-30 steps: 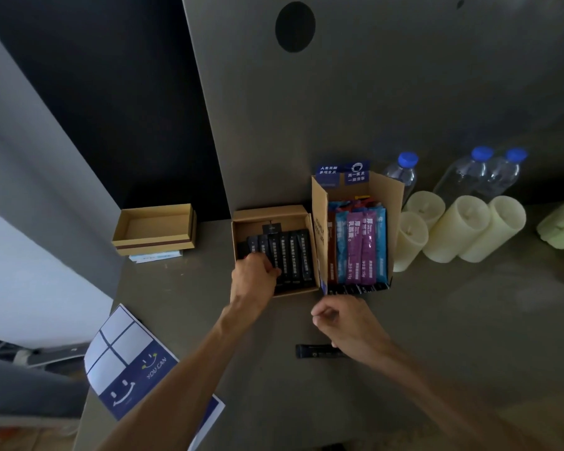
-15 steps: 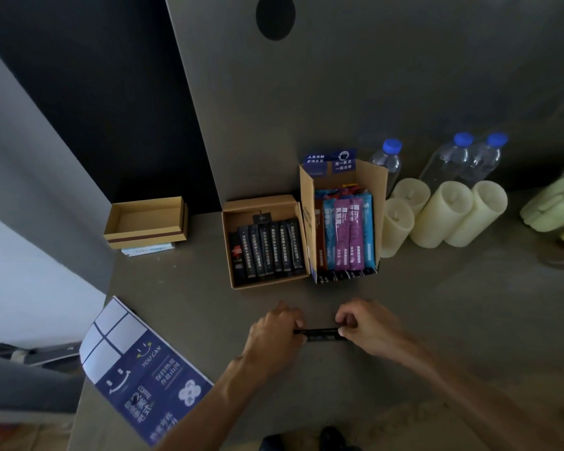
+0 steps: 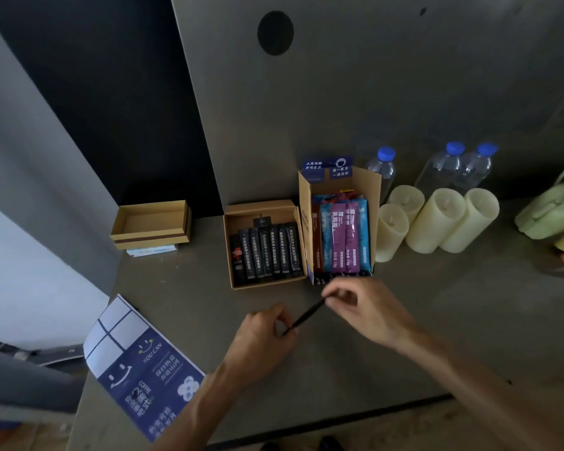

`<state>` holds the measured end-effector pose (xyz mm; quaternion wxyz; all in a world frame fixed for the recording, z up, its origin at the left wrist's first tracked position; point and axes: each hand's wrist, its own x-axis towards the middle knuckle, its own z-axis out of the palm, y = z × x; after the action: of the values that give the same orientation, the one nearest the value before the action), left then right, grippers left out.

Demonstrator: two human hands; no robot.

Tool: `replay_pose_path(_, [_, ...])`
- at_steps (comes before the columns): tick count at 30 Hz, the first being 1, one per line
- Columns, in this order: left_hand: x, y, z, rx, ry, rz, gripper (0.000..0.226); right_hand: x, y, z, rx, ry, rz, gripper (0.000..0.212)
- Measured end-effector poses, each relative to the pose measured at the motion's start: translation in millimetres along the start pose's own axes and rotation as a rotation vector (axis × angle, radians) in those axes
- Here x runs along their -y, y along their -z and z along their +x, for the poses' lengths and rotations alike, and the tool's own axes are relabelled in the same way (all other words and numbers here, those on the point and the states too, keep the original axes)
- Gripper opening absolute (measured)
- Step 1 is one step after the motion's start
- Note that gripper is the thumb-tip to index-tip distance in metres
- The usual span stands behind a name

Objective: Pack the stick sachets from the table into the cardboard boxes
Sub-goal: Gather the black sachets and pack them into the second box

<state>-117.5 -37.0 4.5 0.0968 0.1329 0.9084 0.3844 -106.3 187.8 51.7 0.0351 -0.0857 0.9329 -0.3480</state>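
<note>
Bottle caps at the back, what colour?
Blue: the round plastic bottle caps show best in the head view.

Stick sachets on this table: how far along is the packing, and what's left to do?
Mostly done, it seems. The low box holds a row of black sachets, and the tall box is packed with coloured sachets. The left hand and right hand pinch one loose black sachet by its ends, above the table. It is not yet boxed; I see no others lying loose.
</note>
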Motion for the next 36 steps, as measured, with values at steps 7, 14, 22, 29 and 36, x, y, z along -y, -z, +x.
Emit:
replay_pose_path(7, [-23,18,-3,-0.165,0.033,-0.275,0.028,39,27,35,-0.093,-0.034,0.291,0.008])
replay_pose_path(14, [-24,33,-2,-0.161,0.088,-0.637,0.016,52,32,54,-0.069,-0.067,0.380,0.008])
replay_pose_path(22, [-22,37,0,-0.188,0.124,-0.689,0.010,62,25,57,-0.014,-0.167,0.544,0.020])
replay_pose_path(29, [-8,33,9,-0.155,0.121,-0.432,0.004,57,11,59,0.007,-0.096,0.296,0.013])
replay_pose_path(36, [-10,49,56,-0.199,0.196,-0.334,0.007,44,5,62,-0.095,-0.153,0.335,0.009])
